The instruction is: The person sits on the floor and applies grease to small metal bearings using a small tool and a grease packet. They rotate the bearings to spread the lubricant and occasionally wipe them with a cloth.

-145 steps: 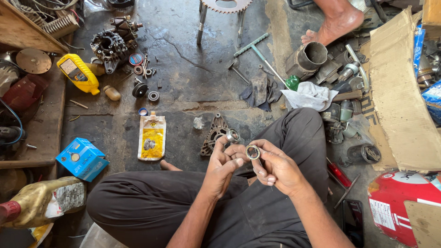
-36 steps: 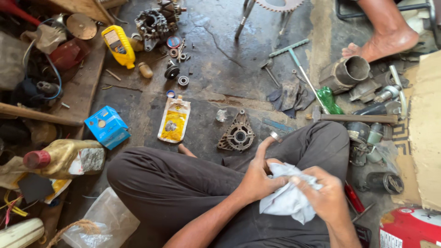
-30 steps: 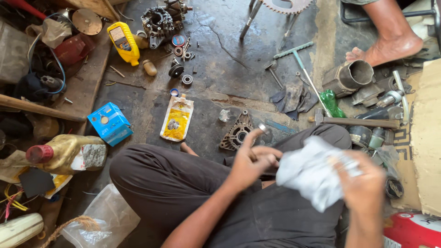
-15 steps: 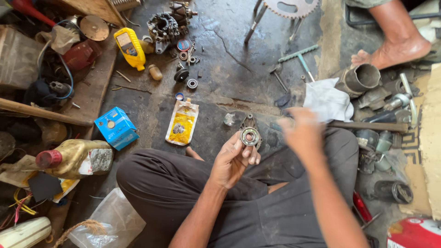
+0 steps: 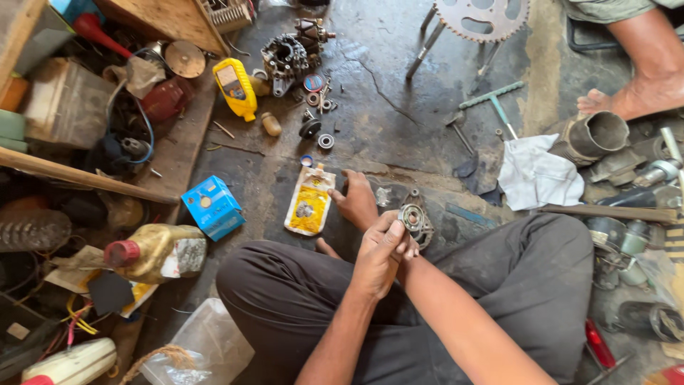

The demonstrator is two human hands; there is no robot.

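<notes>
I sit cross-legged on a dirty concrete floor. My left hand [image 5: 380, 253] holds a small round metal bearing [image 5: 412, 216] up between thumb and fingertips, just over a grey metal housing [image 5: 425, 229] that lies on the floor. My right hand [image 5: 356, 201] reaches across under the left one and rests palm down on the floor. It lies beside a yellow sachet [image 5: 308, 202], and I see nothing in it. A small metal piece [image 5: 382, 195] sits just right of its fingers.
A white rag [image 5: 536, 175] lies at the right near a metal cylinder [image 5: 595, 135] and another person's bare foot [image 5: 630, 96]. There is a blue box [image 5: 213, 206], a yellow bottle [image 5: 236, 87], an oil bottle [image 5: 153, 249], small bearings [image 5: 318, 132], a motor part [image 5: 288, 53] and a sprocket [image 5: 483, 16].
The white rag left my right hand and now lies on the floor at the right. That hand then swung left and down to the floor by the yellow sachet. My left hand keeps the bearing.
</notes>
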